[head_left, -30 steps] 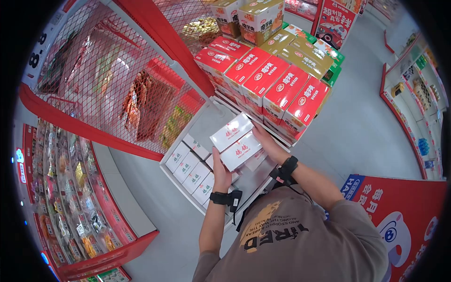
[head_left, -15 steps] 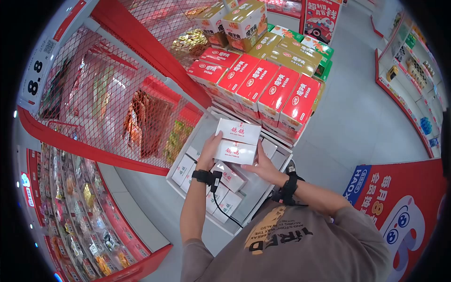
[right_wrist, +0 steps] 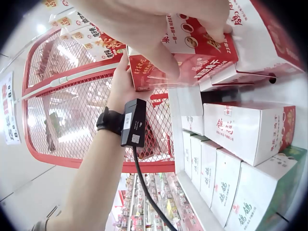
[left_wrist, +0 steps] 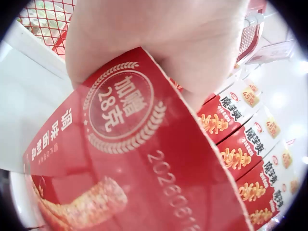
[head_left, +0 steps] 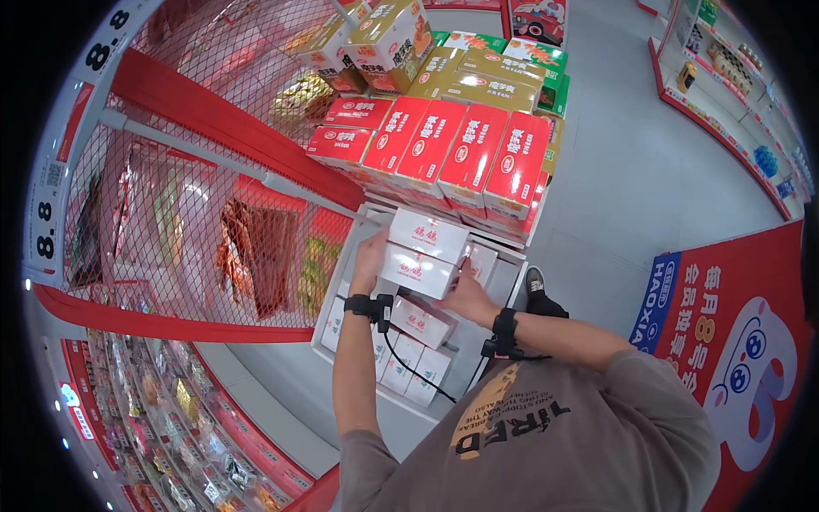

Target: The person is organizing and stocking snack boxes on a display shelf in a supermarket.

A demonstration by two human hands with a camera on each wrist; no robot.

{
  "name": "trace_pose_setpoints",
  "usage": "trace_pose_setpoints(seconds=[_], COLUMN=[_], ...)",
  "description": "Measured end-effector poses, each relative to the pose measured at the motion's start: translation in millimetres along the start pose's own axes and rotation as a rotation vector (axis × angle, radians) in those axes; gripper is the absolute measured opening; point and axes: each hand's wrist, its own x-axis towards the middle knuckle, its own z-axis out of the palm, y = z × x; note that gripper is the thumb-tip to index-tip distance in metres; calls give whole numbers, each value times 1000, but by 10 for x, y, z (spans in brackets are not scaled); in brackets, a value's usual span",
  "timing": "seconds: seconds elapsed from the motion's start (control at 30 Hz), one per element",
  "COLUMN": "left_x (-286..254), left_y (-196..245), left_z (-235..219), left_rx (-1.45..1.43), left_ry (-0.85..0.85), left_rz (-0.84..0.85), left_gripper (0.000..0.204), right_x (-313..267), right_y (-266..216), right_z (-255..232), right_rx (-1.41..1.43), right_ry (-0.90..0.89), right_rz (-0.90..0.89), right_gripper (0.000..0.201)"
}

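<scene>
My left hand [head_left: 368, 260] and right hand [head_left: 469, 294] hold two snack cartons [head_left: 418, 269] side by side, low over the far part of a white bin [head_left: 478, 346]. The cartons have white tops with red lettering. In the left wrist view, the near carton's red end [left_wrist: 130, 144] lies under the left hand, whose fingertips are hidden behind it. My right hand [right_wrist: 159, 29] has its thumb and fingers spread over the near right corner in the right wrist view. Another red-lettered carton [head_left: 424, 322] lies atop a row of green-lettered white cartons [head_left: 401, 367].
Red snack boxes [head_left: 469, 154] are stacked just beyond the bin, with gold boxes [head_left: 490, 90] behind. A red mesh rack [head_left: 247, 145] stands close on the left. At the right is a red promotional sign [head_left: 725, 341]. A dark shoe [head_left: 535, 282] shows beside the bin.
The held cartons have turned from a slant to nearly square with the bin and moved to its far end. The right hand has slid to their near corner. The head view has swung right.
</scene>
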Motion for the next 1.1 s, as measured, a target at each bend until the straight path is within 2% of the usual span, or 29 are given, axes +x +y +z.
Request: trace_pose_setpoints(seconds=[0.17,0.27,0.3,0.4,0.5,0.6,0.7,0.8,0.9,1.0,1.03,1.1], left_x=[-9,1,-49,19,9,-23,-103,-348,-766,-767,-734,-665], left_y=[-159,-200,-104,-119,-173,-148,-115,34,197,83,83,84], left_z=[-97,-24,-3,-40,-41,-19,49,102,484,820,884,896], left_rx=[-6,292,292,297,359,469,594,797,841,1168,1174,1169], left_ry=[82,155,142,148,178,234,344,347,182,177,235,228], left_rz=[84,187,170,209,297,390,518,737,718,601,627,629], left_gripper=[48,47,46,45,43,44,49,59,71,77,78,78], right_x=[30,104,124,186,132,37,96,-108,-348,-400,-397,-429], right_y=[-76,-160,-299,-391,-338,-391,-168,-241,-153,-74,-57,-87], right_z=[33,-12,-81,-69,-15,-304,-385,-832,-1230,-1517,-1620,-1906], right_rx=[86,-68,-176,-235,-217,-100,-342,-408,-113,-2,11,69], right_ry=[-11,-149,-249,-278,-158,-282,-203,-409,-523,-579,-578,-536], right_rz=[36,102,109,134,89,25,-166,-202,-58,-42,-79,0], right_gripper=[138,137,136,134,128,117,80,60,49,44,42,42])
